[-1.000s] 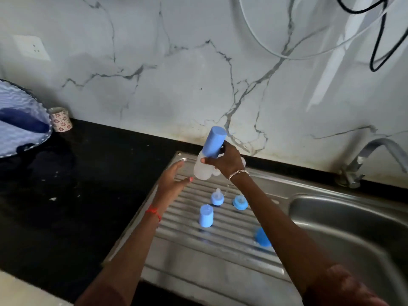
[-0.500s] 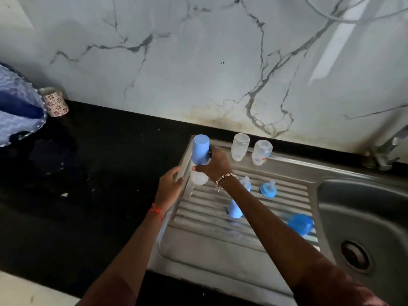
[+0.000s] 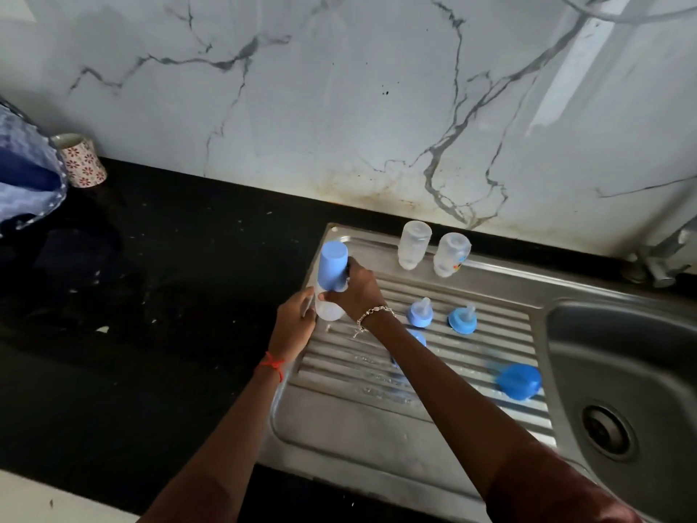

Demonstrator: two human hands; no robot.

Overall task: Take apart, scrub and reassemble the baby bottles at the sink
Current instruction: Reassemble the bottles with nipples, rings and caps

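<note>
The bottle [image 3: 331, 286] is held nearly upright over the far left corner of the steel drainboard [image 3: 339, 428], its long axis running top to bottom with the capped end up and the base down; whether the base touches the metal cannot be told. It has a tall, pale blue cap over a cloudy, see-through body. The right hand [image 3: 358, 292] curls its fingers round the bottle where cap meets body, and the left hand [image 3: 296, 322] wraps round the clear lower part from the left. Behind it, by the wall, two clear bottle bodies [image 3: 414, 244] [image 3: 451, 254] stand mouth down, side by side. On the ridges lie two blue teat rings [image 3: 419, 314] [image 3: 462, 319], a blue cap [image 3: 416, 339] half hidden by the right forearm, and a round blue lid [image 3: 518, 381] near the sink bowl [image 3: 622, 352]. The drainboard is set in a black counter [image 3: 151, 296] against a white marble wall [image 3: 339, 107] with grey veins, stained brown along the bottom. A flowered cup [image 3: 81, 160] stands at far left.
</note>
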